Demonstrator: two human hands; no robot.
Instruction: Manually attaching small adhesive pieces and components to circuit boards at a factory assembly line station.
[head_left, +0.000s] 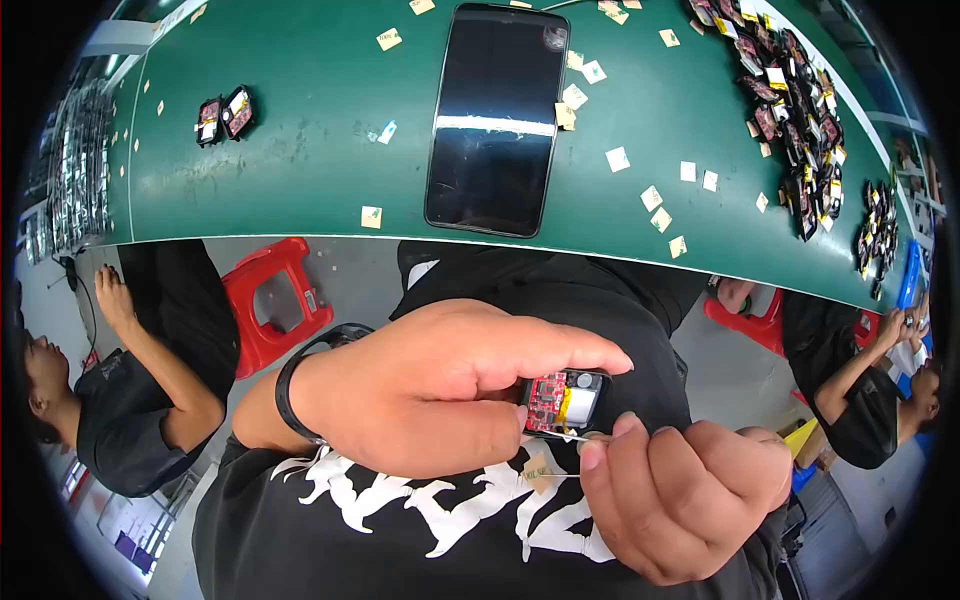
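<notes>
My left hand (440, 385) is closed round the edges of a small black-cased electronic device (600, 383), held above my lap. Inside its open case show a red circuit board (545, 400) and a silvery-white battery-like block with yellow tape (580, 405). In the pinched fingers of my right hand (680, 495) are slim metal tweezers (590, 437). One prong reaches the device's near edge; the other lies lower, beside a small yellowish paper square (540, 474). Whether that square sticks to the prong or to my shirt, I cannot tell.
A green table (310, 190) lies ahead, with a large dark phone (495, 120), scattered paper squares (617, 159) and two open devices (225, 117). Many similar devices pile up (795, 120) at right. Co-workers sit on both sides; a red stool (275, 300) stands at left.
</notes>
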